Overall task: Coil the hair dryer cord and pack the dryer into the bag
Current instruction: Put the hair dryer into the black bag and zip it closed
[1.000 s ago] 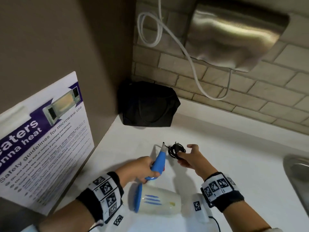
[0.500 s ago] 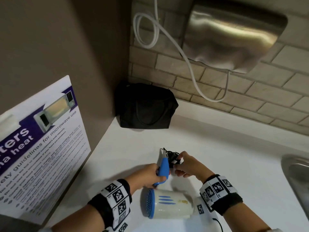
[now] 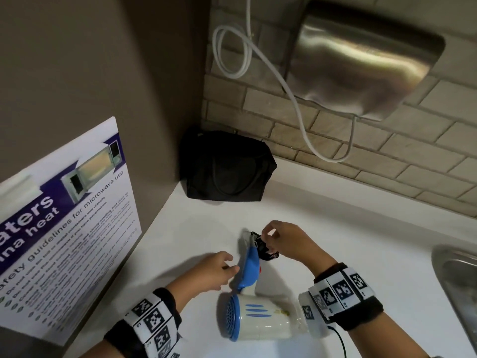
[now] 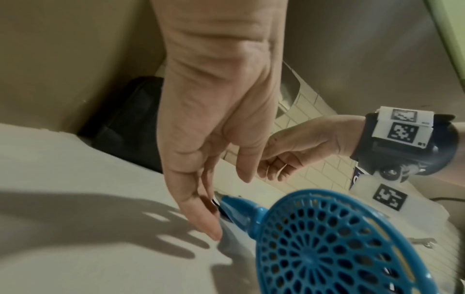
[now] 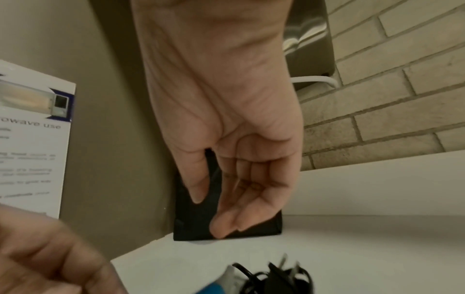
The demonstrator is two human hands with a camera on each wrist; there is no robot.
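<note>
The hair dryer (image 3: 260, 319) lies on the white counter (image 3: 374, 241), its blue grille (image 4: 327, 248) facing left and its blue handle (image 3: 249, 266) pointing away from me. The coiled black cord (image 3: 265, 250) sits against the handle's right side, and in the right wrist view the cord (image 5: 276, 278) lies below the fingers. My left hand (image 3: 229, 264) is beside the handle with straight fingers (image 4: 201, 218), holding nothing. My right hand (image 3: 268, 235) hovers just over the coil with loosely curled fingers (image 5: 241, 199), also holding nothing. The black bag (image 3: 227, 169) stands in the far corner.
A microwave-safety poster (image 3: 64, 228) leans on the left wall. A steel wall unit (image 3: 361, 60) with a looping white cable (image 3: 296, 104) hangs on the brick wall behind. A metal sink rim (image 3: 454, 275) is at the right edge.
My left hand has let go of the blue handle and opened. My right hand has released the coiled cord beside the handle and lifted slightly off it.
</note>
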